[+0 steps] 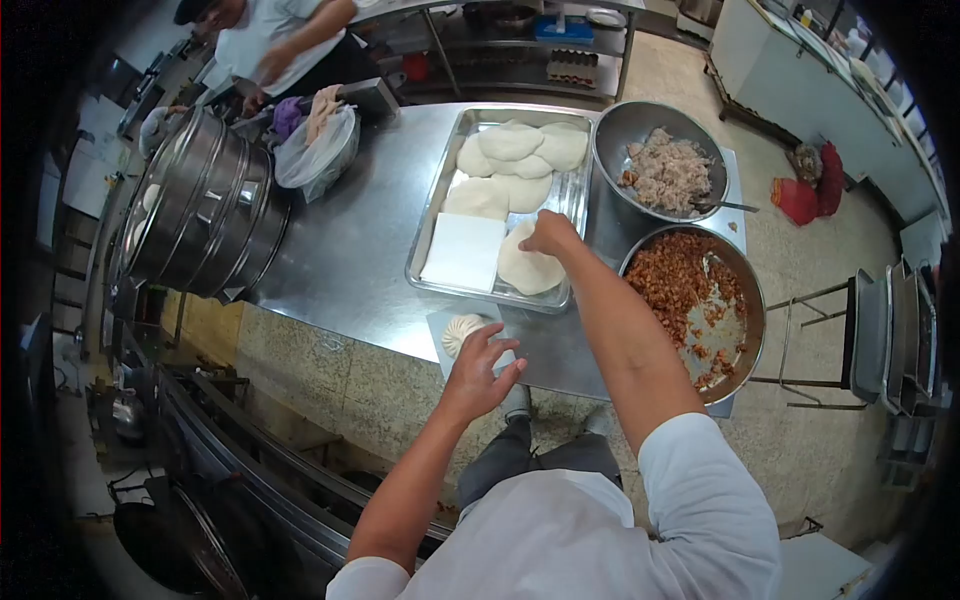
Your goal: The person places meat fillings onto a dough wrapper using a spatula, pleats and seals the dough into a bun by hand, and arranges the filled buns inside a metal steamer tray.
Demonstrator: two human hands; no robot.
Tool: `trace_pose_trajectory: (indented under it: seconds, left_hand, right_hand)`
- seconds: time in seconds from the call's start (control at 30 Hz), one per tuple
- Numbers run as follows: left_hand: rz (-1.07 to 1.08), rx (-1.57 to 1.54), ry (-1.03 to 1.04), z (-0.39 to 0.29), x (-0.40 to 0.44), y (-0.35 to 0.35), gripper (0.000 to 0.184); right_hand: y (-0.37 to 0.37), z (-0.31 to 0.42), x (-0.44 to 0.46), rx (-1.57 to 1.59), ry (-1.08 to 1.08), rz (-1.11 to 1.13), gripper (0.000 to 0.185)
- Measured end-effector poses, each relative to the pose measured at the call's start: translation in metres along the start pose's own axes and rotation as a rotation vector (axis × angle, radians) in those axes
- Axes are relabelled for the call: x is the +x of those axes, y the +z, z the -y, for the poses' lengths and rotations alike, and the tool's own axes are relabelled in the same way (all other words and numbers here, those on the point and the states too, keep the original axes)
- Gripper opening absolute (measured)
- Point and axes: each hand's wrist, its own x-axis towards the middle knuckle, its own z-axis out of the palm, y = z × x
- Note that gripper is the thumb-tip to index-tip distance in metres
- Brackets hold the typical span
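My right hand (549,235) reaches into the metal tray (412,262), fingers closed at the edge of a flat dough round (528,268). More pale dough rounds (513,143) overlap at the tray's far end, and a stack of white paper squares (463,250) lies in its near left corner. My left hand (478,377) hovers by the table's front edge, fingers spread and holding nothing. Just beyond its fingertips a pleated bun (462,333) sits on a paper square (436,322), partly covered by that hand.
Right of the tray stand a bowl of pale filling (606,165) with a spoon (727,205) and a pan of reddish-brown filling (757,325). Stacked steamers (205,205) and a plastic bag (320,155) occupy the left side. Another person (270,45) stands beyond them.
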Motion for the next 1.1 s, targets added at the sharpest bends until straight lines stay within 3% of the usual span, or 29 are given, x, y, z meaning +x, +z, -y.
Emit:
trace_pose_trajectory:
  seconds: [0.07, 0.17, 0.2, 0.23, 0.3, 0.37, 0.43, 0.5, 0.53, 0.57, 0.63, 0.67, 0.73, 0.83, 0.93, 1.0, 1.03, 1.07, 1.1]
  left_hand:
    - [0.11, 0.05, 0.059, 0.005, 0.025, -0.018, 0.037]
    - [0.011, -0.191, -0.165, -0.004, 0.106, -0.022, 0.036]
    - [-0.07, -0.308, -0.281, -0.014, 0.117, -0.036, 0.036]
    - [-0.152, -0.57, -0.404, -0.016, 0.123, -0.039, 0.042]
    - [-0.262, -0.857, -0.454, -0.025, 0.101, -0.037, 0.054]
    - [-0.365, -1.015, -0.539, -0.028, 0.067, -0.015, 0.063]
    - [-0.441, -1.297, -0.681, -0.032, 0.032, 0.013, 0.086]
    - [-0.429, -1.665, -0.518, -0.059, 0.004, 0.04, 0.094]
    - [-0.26, -1.866, -0.206, -0.049, -0.009, 0.056, 0.102]
    - [-0.264, -1.872, -0.203, -0.066, -0.02, 0.066, 0.102]
    - [-0.546, -2.408, -0.16, -0.112, -0.037, 0.078, 0.111]
    - [-0.565, -2.406, -0.133, -0.13, -0.049, 0.084, 0.111]
    - [-0.531, -1.988, -0.218, -0.158, -0.078, 0.097, 0.112]
    - [-0.374, -2.038, -0.267, -0.174, -0.107, 0.116, 0.112]
    - [-0.217, -2.104, -0.329, -0.186, -0.12, 0.135, 0.11]
    - [-0.173, -2.141, -0.332, -0.195, -0.11, 0.136, 0.109]
    - [-0.135, -2.183, -0.189, -0.209, -0.111, 0.133, 0.108]
    - [-0.11, -2.215, -0.046, -0.225, -0.118, 0.131, 0.106]
    - [-0.132, -2.213, -0.039, -0.237, -0.117, 0.131, 0.106]
  right_hand:
    - [0.008, 0.012, 0.004, 0.077, -0.001, 0.07, 0.063]
    - [0.017, -0.013, 0.005, -0.047, -0.081, 0.03, 0.049]
    - [0.021, -0.016, -0.004, 0.177, -0.05, 0.011, 0.048]
    - [0.016, -0.018, -0.011, 0.164, -0.067, 0.002, 0.048]
    - [0.017, -0.021, -0.03, 0.517, -0.206, -0.084, 0.047]
    - [0.022, -0.018, -0.044, 0.607, -0.452, -0.267, 0.047]
    - [-0.011, -0.002, -0.106, 0.511, -0.611, -0.138, 0.05]
    - [-0.042, 0.0, -0.178, 0.424, -0.774, 0.204, 0.045]
    - [-0.052, -0.011, -0.21, 0.364, -0.903, 0.199, 0.045]
    - [-0.056, -0.025, -0.241, 0.305, -1.03, 0.198, 0.044]
    - [-0.064, -0.058, -0.278, 0.419, -1.116, 0.13, 0.041]
    - [-0.066, -0.077, -0.291, 0.502, -1.011, 0.145, 0.043]
    - [-0.078, -0.116, -0.302, 0.56, -0.81, 0.122, 0.048]
    - [-0.111, -0.133, -0.296, 0.481, -0.527, -0.006, 0.052]
    - [-0.14, -0.124, -0.271, 0.275, -0.481, -0.099, 0.046]
    - [-0.174, -0.114, -0.292, 0.352, -0.808, -0.403, 0.035]
    - [-0.185, -0.115, -0.315, 0.409, -0.921, -0.449, 0.023]
    - [-0.197, -0.125, -0.348, 0.486, -0.976, -0.374, 0.019]
    - [-0.207, -0.141, -0.374, 0.555, -1.062, -0.312, 0.015]
